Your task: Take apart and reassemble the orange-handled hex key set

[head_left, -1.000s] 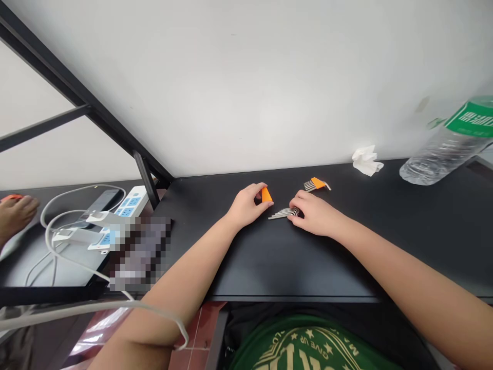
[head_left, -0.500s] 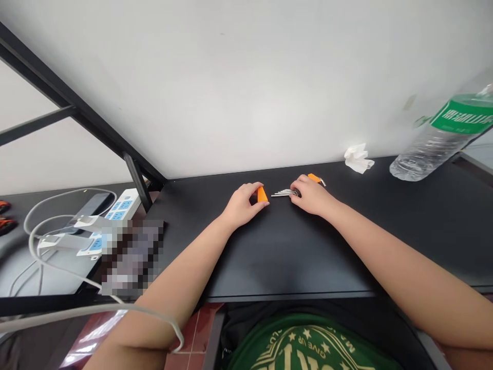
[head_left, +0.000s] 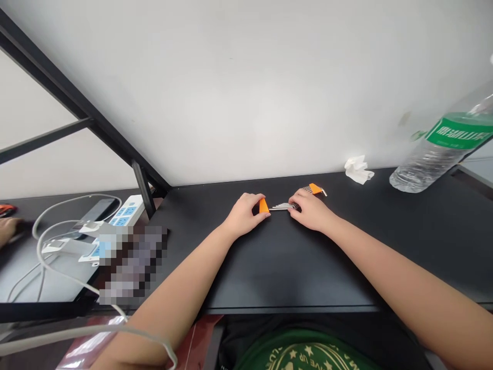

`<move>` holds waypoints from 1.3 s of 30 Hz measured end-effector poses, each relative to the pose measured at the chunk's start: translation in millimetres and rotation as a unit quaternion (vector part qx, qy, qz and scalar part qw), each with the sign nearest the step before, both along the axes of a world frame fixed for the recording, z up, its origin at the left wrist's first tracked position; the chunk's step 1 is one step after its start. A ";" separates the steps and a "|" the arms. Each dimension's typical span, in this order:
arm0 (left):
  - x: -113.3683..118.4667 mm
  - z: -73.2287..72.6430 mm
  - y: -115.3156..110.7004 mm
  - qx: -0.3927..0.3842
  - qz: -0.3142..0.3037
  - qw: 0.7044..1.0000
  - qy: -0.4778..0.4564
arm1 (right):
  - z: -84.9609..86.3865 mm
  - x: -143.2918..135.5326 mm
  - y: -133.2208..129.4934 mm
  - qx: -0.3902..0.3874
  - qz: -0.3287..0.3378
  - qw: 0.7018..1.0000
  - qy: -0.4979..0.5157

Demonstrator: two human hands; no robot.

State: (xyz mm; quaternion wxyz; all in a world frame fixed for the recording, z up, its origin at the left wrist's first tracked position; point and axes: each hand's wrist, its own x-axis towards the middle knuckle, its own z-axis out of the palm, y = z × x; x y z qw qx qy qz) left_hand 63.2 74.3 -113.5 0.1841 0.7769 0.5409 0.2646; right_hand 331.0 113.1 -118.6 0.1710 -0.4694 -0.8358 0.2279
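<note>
My left hand point(head_left: 247, 213) pinches an orange hex key holder point(head_left: 264, 206) between thumb and fingers, just above the black table. Facing it, my right hand point(head_left: 307, 208) is closed around the bent ends of several silver hex keys point(head_left: 283, 206), their long shafts pointing left. The tip of the longest key meets the right side of the orange holder; whether it sits in a hole I cannot tell. Behind my right hand lies a second orange holder point(head_left: 316, 188) with hex keys in it, partly hidden by the hand.
At the back stands a crumpled white tissue point(head_left: 359, 169), with a large clear bottle point(head_left: 435, 149) to its right. On the left are a white power strip point(head_left: 125, 213), cables, a phone point(head_left: 96, 210) and a black metal frame point(head_left: 142, 187). Another person's hand point(head_left: 8, 230) shows at the far left.
The gap between my hands has narrowed, and the longest key now reaches the orange holder. The view has tilted slightly up. Another person's hand has appeared at the far left.
</note>
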 end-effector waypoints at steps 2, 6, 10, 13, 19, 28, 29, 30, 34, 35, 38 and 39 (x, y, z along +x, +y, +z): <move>0.2 0.2 0.2 0.002 0.001 1.000 0.020 | 1.9 -0.4 -4.1 0.015 -0.004 1.000 0.003; -0.4 -0.1 0.1 -0.042 0.024 0.994 0.096 | 8.0 -2.4 -12.2 0.076 0.007 0.997 0.012; -3.2 -0.6 -0.7 -0.058 0.017 0.992 0.110 | 10.2 0.5 -11.3 0.077 -0.013 0.996 0.034; -5.5 0.8 -0.3 -0.065 0.012 0.993 0.100 | 11.1 12.5 -2.6 0.094 -0.059 0.993 0.044; -8.1 0.6 2.8 -0.090 0.017 0.993 0.077 | 15.0 38.1 13.6 0.090 -0.146 0.983 0.059; -4.9 -7.5 1.1 -0.040 0.028 0.995 0.090 | 6.2 23.3 8.5 0.098 -0.104 0.989 0.027; -3.1 -4.7 -0.5 -0.043 0.027 0.995 0.086 | 5.5 22.2 8.5 0.101 -0.106 0.989 0.021; -1.5 -0.9 -2.2 -0.046 0.025 0.995 0.081 | 5.0 21.6 8.5 0.105 -0.109 0.988 0.018; -9.8 19.6 -9.7 -0.045 0.007 0.994 0.097 | 5.3 22.9 5.9 0.109 -0.105 0.988 0.028; -18.9 24.8 -12.2 -0.035 0.014 0.994 0.105 | 6.0 24.2 4.7 0.108 -0.101 0.988 0.037; -65.6 37.3 -25.9 0.002 0.051 0.986 0.159 | 10.8 29.9 1.8 0.113 -0.091 0.987 0.074; -86.1 40.2 -33.4 0.012 0.073 0.979 0.191 | 13.1 31.9 1.5 0.116 -0.086 0.986 0.082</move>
